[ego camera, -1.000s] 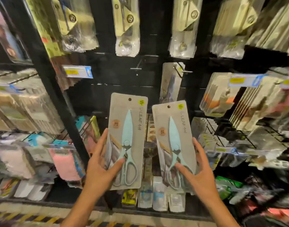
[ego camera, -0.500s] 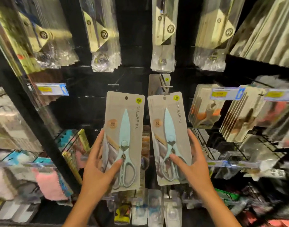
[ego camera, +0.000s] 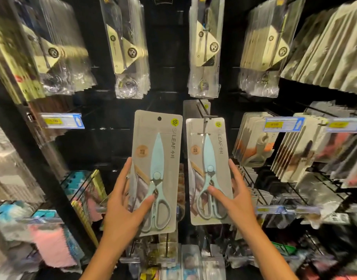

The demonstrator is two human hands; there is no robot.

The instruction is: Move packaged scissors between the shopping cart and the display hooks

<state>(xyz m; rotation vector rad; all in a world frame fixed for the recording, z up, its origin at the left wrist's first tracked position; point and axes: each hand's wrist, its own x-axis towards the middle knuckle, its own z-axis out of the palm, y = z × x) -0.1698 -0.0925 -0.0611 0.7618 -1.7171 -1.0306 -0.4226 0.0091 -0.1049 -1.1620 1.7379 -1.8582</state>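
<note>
Before the display hooks (ego camera: 204, 116), each hand grips a scissors pack: left hand (ego camera: 121, 211), right hand (ego camera: 237, 201).

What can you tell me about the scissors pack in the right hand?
The right scissors pack is a tall grey card under clear plastic, holding pale blue scissors pointing up, grey loops low. It bears a yellow logo and a round tan sticker. The right hand holds its lower edge, thumb in front. Its top sits at a display hook, another pack behind.

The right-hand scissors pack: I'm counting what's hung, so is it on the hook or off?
On, it seems: the hook passes through the top of the right pack, though the right hand holds it.
</note>
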